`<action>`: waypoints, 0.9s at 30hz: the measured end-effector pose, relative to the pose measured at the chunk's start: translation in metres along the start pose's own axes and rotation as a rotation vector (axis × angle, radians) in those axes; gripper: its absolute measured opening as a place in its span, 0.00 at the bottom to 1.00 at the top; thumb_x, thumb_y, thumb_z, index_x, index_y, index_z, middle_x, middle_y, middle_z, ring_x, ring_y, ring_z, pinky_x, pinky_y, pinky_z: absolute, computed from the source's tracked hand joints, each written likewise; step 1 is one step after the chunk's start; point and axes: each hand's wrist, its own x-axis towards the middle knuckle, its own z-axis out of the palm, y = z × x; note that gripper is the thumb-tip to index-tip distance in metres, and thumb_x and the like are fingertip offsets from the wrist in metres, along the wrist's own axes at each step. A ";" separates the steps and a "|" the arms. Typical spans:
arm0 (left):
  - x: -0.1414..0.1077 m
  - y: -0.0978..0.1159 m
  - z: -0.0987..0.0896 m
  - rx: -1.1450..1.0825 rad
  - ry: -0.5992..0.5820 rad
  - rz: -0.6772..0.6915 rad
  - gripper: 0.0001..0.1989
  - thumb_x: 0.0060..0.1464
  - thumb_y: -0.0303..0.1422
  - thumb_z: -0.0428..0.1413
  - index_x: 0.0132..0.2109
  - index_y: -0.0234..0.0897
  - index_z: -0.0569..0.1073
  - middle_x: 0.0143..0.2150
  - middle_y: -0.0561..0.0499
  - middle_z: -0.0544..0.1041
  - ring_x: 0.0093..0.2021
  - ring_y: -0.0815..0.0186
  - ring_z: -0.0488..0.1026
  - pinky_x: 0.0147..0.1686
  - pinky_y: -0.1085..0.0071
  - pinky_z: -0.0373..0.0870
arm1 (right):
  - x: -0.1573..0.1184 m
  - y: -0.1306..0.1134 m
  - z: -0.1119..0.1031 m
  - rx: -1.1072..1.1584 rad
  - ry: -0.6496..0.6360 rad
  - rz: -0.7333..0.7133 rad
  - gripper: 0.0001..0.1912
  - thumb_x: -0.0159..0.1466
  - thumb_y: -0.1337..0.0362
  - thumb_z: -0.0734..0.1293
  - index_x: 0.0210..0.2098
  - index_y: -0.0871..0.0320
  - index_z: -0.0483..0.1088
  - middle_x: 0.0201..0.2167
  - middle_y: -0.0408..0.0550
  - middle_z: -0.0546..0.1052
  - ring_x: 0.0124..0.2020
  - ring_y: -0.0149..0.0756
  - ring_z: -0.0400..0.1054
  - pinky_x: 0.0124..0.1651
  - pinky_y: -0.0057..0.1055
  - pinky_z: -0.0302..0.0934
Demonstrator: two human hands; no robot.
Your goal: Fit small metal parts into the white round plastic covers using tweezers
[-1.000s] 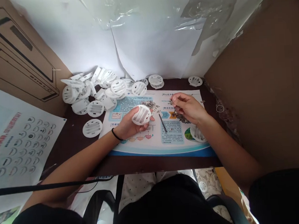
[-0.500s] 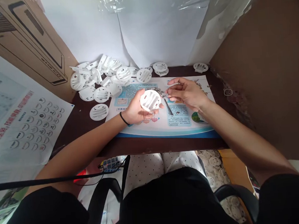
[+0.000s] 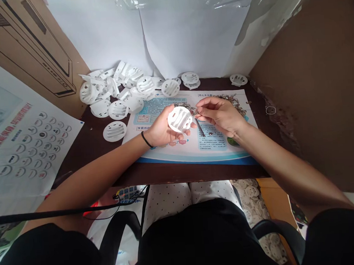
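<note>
Dark desk: L hand holds white plastic disc, R hand beside.

Two hands, with one round slotted white plastic disc in the left. Near the top centre of the frame, one separate disc and one stack of two discs; at the upper right, one lone disc. Left of centre, one more lone disc and one heap of discs, too tangled for an exact count. Also two scatters of tiny metal parts, one slim metal tool and one printed mat.
</note>
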 end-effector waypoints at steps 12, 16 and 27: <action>-0.003 -0.001 0.008 0.000 0.048 0.060 0.27 0.65 0.49 0.47 0.53 0.30 0.76 0.41 0.37 0.83 0.23 0.64 0.77 0.17 0.73 0.66 | -0.002 -0.002 -0.003 -0.346 -0.027 -0.213 0.16 0.55 0.56 0.77 0.40 0.55 0.78 0.32 0.45 0.80 0.34 0.35 0.74 0.41 0.38 0.71; -0.002 -0.003 0.010 -0.052 0.045 0.171 0.15 0.62 0.37 0.52 0.48 0.30 0.74 0.42 0.36 0.83 0.36 0.59 0.82 0.26 0.72 0.72 | -0.001 0.000 -0.002 -0.374 -0.045 -0.231 0.15 0.55 0.55 0.77 0.39 0.55 0.78 0.34 0.46 0.80 0.36 0.35 0.74 0.43 0.39 0.70; -0.001 -0.004 0.020 -0.113 0.123 0.197 0.11 0.59 0.31 0.54 0.44 0.28 0.76 0.41 0.38 0.83 0.40 0.61 0.81 0.33 0.72 0.74 | 0.000 0.004 0.004 -0.295 0.013 -0.189 0.14 0.55 0.56 0.77 0.37 0.55 0.75 0.29 0.43 0.75 0.30 0.30 0.67 0.33 0.33 0.67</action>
